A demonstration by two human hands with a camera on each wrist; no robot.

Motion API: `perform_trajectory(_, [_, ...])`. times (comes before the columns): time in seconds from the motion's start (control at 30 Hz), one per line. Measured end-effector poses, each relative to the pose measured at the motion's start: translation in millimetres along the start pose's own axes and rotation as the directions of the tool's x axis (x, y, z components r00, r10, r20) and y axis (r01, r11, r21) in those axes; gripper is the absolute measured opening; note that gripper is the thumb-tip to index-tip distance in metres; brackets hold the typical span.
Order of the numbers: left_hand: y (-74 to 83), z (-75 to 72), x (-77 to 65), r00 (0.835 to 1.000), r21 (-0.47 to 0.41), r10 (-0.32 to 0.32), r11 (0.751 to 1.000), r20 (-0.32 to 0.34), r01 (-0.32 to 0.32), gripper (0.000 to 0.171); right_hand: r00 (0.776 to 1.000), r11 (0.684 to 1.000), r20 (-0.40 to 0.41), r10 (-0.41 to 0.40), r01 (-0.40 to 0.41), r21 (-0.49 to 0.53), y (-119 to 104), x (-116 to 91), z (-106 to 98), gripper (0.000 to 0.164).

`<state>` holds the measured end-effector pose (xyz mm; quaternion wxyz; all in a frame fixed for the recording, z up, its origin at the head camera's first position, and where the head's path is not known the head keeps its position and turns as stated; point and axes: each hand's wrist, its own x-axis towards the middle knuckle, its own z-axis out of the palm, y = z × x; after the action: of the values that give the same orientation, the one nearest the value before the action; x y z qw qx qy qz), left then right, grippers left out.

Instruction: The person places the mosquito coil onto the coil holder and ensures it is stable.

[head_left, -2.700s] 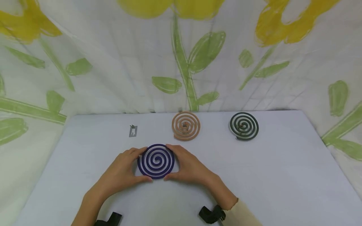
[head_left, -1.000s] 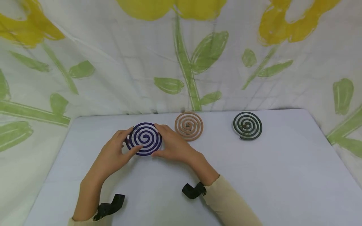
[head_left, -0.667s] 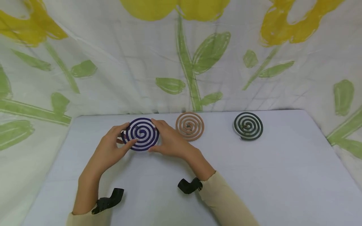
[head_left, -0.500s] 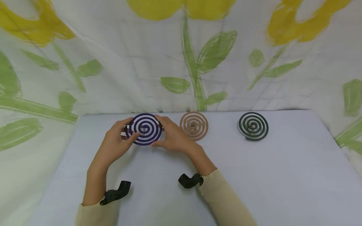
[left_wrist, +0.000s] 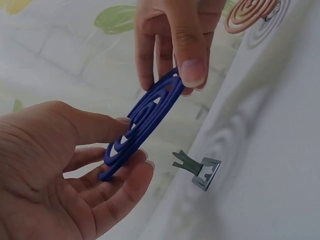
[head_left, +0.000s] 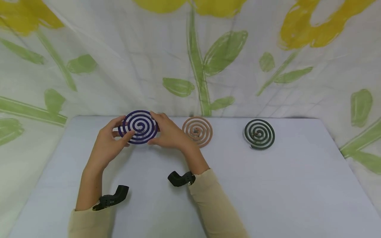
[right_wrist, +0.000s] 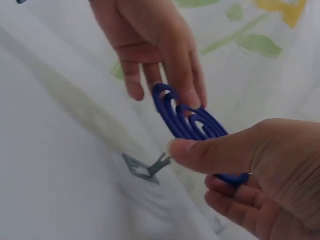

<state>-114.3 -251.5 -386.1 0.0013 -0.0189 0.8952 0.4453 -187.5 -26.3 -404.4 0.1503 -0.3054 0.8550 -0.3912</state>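
Note:
A blue-purple mosquito coil (head_left: 140,125) is held up between both hands near the table's far left. My left hand (head_left: 108,140) pinches its left side, thumb on the upper face and fingers beneath. My right hand (head_left: 168,132) grips the right edge between thumb and fingers. In the left wrist view the coil (left_wrist: 145,117) hangs tilted, apart from a small metal coil stand (left_wrist: 206,174) with an upright forked prong. The right wrist view also shows that stand (right_wrist: 142,170) below the coil; from the head view the coil mostly hides it.
To the right of the hands, a brown mosquito coil (head_left: 205,132) sits over a metal stand at the table's back. Farther right lies a dark green coil (head_left: 259,134). A flower-painted white curtain (head_left: 128,72) hangs behind the white table (head_left: 268,185).
Both hands have lifted the blue-purple coil and carried it away from the person and leftward, over the small stand. The left thumb has shifted from the rim onto the coil's face.

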Motion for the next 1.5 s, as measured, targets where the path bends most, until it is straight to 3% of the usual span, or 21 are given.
perform_trajectory(0.17, [-2.6, -1.8, 4.1, 0.999, -0.116, -0.032, 0.993, -0.002, 0.031, 0.069, 0.999, 1.000, 0.024, 0.027, -0.026, -0.010, -3, 4, 2, 0.105])
perform_trajectory(0.4, [-3.9, 0.3, 11.8, 0.990, -0.242, -0.111, 0.966, -0.086, 0.087, 0.064, 1.000, 1.000, 0.004, 0.011, -0.011, 0.011, -8, 11, 3, 0.106])
perform_trajectory(0.5, [-4.6, 3.8, 13.2, 0.983, -0.245, -0.160, 0.960, -0.094, 0.133, 0.065, 0.999, 0.999, -0.012, 0.031, -0.030, 0.032, -8, 12, 8, 0.103])
perform_trajectory(0.63, [-7.5, 7.3, 11.5, 0.975, -0.217, -0.200, 0.960, -0.097, 0.175, 0.065, 0.994, 0.995, -0.089, 0.067, -0.060, 0.086, -5, 14, 21, 0.086])
perform_trajectory(0.77, [-11.4, 10.3, 11.4, 0.973, -0.262, -0.216, 0.947, -0.086, 0.187, 0.065, 0.979, 0.982, -0.176, 0.103, -0.072, 0.174, -2, 15, 31, 0.073])
perform_trajectory(0.93, [-12.4, 13.0, 11.9, 0.959, -0.293, -0.272, 0.926, -0.081, 0.238, 0.064, 0.965, 0.970, -0.215, 0.153, -0.104, 0.221, 0, 16, 37, 0.066])
perform_trajectory(1.03, [-12.0, 15.5, 13.0, 0.952, -0.313, -0.294, 0.915, -0.089, 0.254, 0.063, 0.950, 0.937, -0.224, 0.217, -0.139, 0.319, -1, 17, 40, 0.061])
perform_trajectory(1.17, [-13.1, 17.9, 14.8, 0.953, -0.323, -0.290, 0.913, -0.088, 0.248, 0.063, 0.927, 0.837, -0.213, 0.308, -0.158, 0.524, 1, 19, 44, 0.056])
perform_trajectory(1.23, [-14.3, 18.2, 15.3, 0.954, -0.321, -0.290, 0.913, -0.079, 0.251, 0.063, 0.923, 0.800, -0.207, 0.324, -0.151, 0.580, 2, 20, 46, 0.057])
perform_trajectory(1.33, [-15.2, 18.1, 16.3, 0.954, -0.330, -0.294, 0.908, -0.064, 0.258, 0.064, 0.922, 0.778, -0.206, 0.327, -0.139, 0.613, 3, 21, 46, 0.059])
perform_trajectory(1.5, [-14.3, 18.3, 18.5, 0.949, -0.335, -0.305, 0.905, -0.081, 0.262, 0.064, 0.918, 0.774, -0.224, 0.329, -0.126, 0.621, 1, 24, 46, 0.060])
